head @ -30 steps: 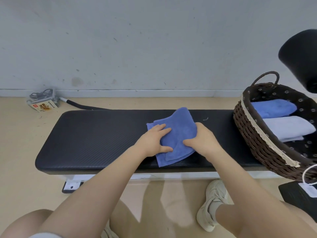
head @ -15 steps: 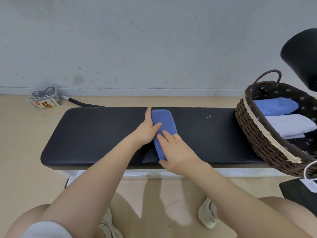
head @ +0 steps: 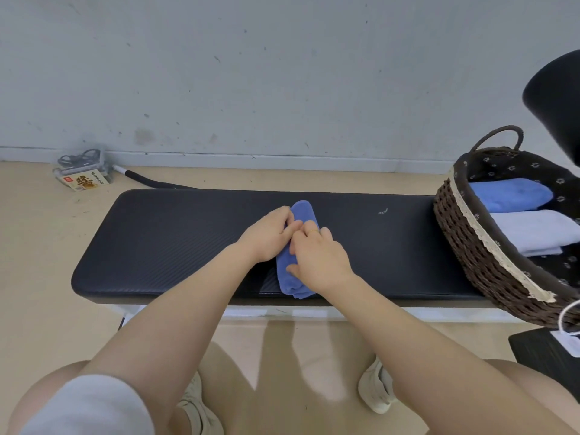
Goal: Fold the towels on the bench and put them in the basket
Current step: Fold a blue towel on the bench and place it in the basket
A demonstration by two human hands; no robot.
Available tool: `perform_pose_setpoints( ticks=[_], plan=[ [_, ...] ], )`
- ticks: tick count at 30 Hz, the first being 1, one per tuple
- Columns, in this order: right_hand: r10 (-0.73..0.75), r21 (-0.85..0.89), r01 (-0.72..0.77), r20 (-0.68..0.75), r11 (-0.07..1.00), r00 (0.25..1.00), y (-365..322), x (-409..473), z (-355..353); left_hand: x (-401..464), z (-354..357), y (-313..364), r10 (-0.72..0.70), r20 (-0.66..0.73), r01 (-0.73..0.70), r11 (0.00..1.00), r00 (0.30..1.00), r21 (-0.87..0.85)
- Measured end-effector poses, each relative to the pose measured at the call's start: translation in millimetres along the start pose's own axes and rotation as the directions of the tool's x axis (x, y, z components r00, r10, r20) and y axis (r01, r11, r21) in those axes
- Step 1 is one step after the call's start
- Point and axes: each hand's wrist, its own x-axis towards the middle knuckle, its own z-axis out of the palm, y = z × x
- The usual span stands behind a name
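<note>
A blue towel (head: 290, 279), folded into a narrow strip, lies across the middle of the black padded bench (head: 175, 240). My left hand (head: 270, 235) grips the strip's left side near its far end, fingers curled over the cloth. My right hand (head: 318, 257) lies over the strip from the right, thumb on the near part and fingers curled onto the towel beside the left hand's fingers. The brown wicker basket (head: 464, 246) stands on the bench's right end. It holds a folded blue towel (head: 510, 194) and a folded pale lilac towel (head: 536, 230).
A small box and a clear case with cables (head: 82, 172) lie on the floor by the wall at the left. A black round object (head: 555, 98) juts in at the upper right. A black mat with a white cable (head: 552, 356) lies at the lower right. My knees and shoes are below the bench.
The towel went from a loose half-fold to a narrow strip. Both hands have since closed in on it, the right hand now covering its middle.
</note>
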Motion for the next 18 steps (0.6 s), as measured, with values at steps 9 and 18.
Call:
perform_pose_setpoints(
  ticks=[9,18],
  plan=[
    [0.239,0.070,-0.236,-0.045,0.969,0.970,4,-13,20,-7,-11,-9,-0.038,0.063,0.042,0.997,0.997,-0.057],
    [0.146,0.413,-0.225,0.214,0.883,0.966,43,-35,10,-29,-33,7,-0.102,0.250,0.143,0.978,0.963,-0.153]
  ],
)
